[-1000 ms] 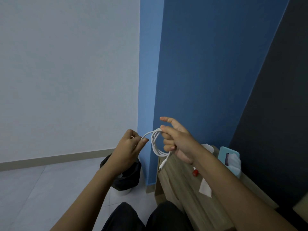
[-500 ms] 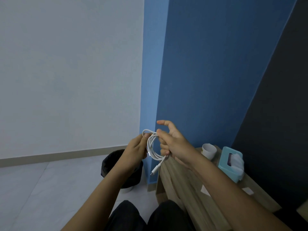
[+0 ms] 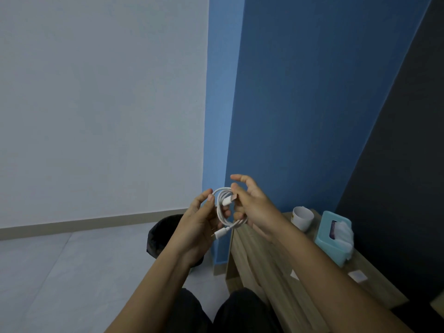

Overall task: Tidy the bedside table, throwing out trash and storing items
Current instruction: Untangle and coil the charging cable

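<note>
A white charging cable (image 3: 222, 213) is wound into a small coil in front of me, above the near left corner of the wooden bedside table (image 3: 262, 263). My left hand (image 3: 199, 222) grips the coil's left side with thumb and fingers. My right hand (image 3: 252, 205) pinches one plug at the top of the coil, index finger raised. The other plug (image 3: 219, 234) hangs free below the coil. On the table stand a white cup (image 3: 301, 217) and a teal tissue box (image 3: 332, 236), with small white paper scraps (image 3: 358, 276) beside my right forearm.
A black-lined trash bin (image 3: 163, 234) sits on the grey floor left of the table, partly behind my left wrist. A blue wall rises behind the table and a dark panel stands at the right. My dark-trousered knees (image 3: 216, 311) are at the bottom.
The two hands have come closer together and the coil has tightened. My right hand now pinches a plug end at the top of the loops. The view shifted so cup and tissue box show.
</note>
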